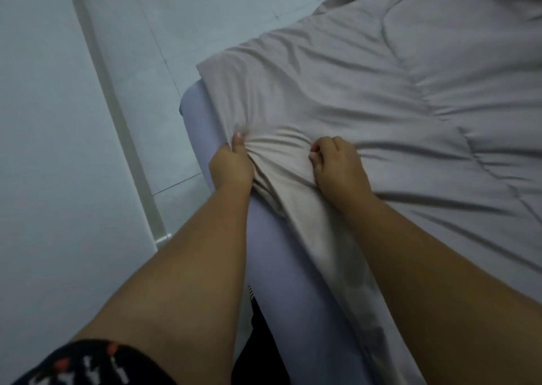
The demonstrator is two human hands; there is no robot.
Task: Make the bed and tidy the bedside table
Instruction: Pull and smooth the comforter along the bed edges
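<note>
A beige quilted duvet point(381, 85) lies wrinkled over the bed and fills the right half of the head view. Its near edge hangs over the lilac fitted sheet point(281, 255) on the mattress side. My left hand point(231, 165) grips a bunch of the duvet near its corner, thumb on top. My right hand point(337, 165) grips the duvet fabric a little to the right, fingers curled into the folds. Creases fan out between the two hands. No bedside table is in view.
A pale tiled floor point(164, 33) runs along the left of the bed. A light wall or door panel point(44, 121) with a vertical trim strip point(117, 106) stands at the far left. My patterned dark sleeve point(96, 364) shows at the bottom.
</note>
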